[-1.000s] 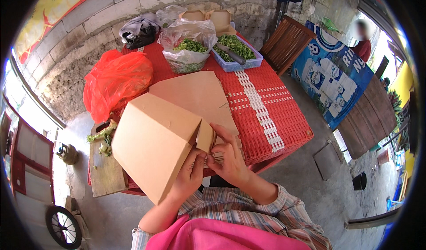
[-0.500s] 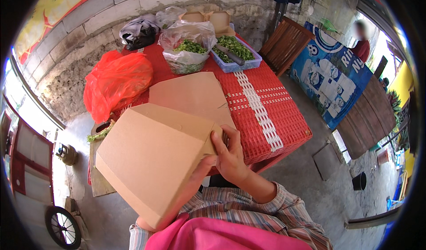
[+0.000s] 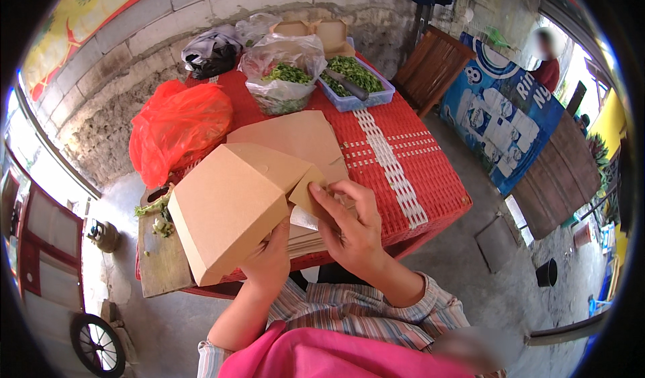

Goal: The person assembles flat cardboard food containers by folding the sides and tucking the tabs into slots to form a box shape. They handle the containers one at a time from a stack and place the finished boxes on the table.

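- Cardboard box point(image 3: 228, 200), partly folded, held tilted above the table's near left part; it hides part of the flat cardboard point(image 3: 295, 133) behind it.
- Left hand point(image 3: 269, 260): closed on the box's near side, thumb against the edge, other fingers largely hidden.
- Right hand point(image 3: 354, 233): thumb and fingers together on a corner flap point(image 3: 310, 182).
- Red plastic bag point(image 3: 178, 133), bulging, just beyond the box on the left.
- Cutting board point(image 3: 161, 267), left of the box and partly covered by it, with vegetable scraps point(image 3: 162, 226) on top.
- Clear plastic bag point(image 3: 258, 86) of chopped greens, behind the flat cardboard; beside it, a pale blue tray point(image 3: 376, 99) of greens, a knife point(image 3: 349, 86) lying across them.
- Open cartons point(image 3: 330, 34) and a dark bundle point(image 3: 213, 50), at the far edge.
- Table point(image 3: 440, 186): red woven surface crossed by a white band point(image 3: 393, 166).
- Room: block wall point(image 3: 262, 1), wooden chair point(image 3: 430, 69), blue banner point(image 3: 497, 126), grey floor point(image 3: 484, 311), gas cylinder point(image 3: 103, 235), black bucket point(image 3: 546, 272).
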The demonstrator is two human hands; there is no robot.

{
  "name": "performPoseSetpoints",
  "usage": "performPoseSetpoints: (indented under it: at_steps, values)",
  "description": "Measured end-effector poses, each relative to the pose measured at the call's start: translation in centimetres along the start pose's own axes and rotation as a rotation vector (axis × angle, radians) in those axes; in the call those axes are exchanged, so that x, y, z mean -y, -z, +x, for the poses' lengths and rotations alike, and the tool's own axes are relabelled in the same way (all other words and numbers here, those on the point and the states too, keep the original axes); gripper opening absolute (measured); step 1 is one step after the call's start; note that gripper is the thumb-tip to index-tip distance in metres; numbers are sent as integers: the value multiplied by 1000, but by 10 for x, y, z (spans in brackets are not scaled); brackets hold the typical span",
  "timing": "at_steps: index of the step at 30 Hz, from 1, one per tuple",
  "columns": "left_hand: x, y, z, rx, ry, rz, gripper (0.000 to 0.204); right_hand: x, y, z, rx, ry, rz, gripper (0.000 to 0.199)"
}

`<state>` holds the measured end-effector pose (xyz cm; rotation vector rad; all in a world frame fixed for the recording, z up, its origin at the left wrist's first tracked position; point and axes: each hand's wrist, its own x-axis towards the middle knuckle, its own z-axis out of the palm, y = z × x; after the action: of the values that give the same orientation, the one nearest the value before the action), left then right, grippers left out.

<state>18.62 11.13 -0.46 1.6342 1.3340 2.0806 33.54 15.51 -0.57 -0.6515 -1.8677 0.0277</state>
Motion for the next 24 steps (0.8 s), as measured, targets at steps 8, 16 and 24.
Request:
performPoseSetpoints:
  at_steps: [8, 16, 24]
  values:
    - [12, -13, -8, 18, 75, 134, 27, -2, -1, 13, -97, -33, -27, 35]
    - [-5, -14, -2, 122, 91, 341, 26, -1, -3, 15, -144, -105, 114, 16]
    - [5, -11, -1, 140, 122, 194, 24, 2, -7, 13, -145, -250, 344, 10]
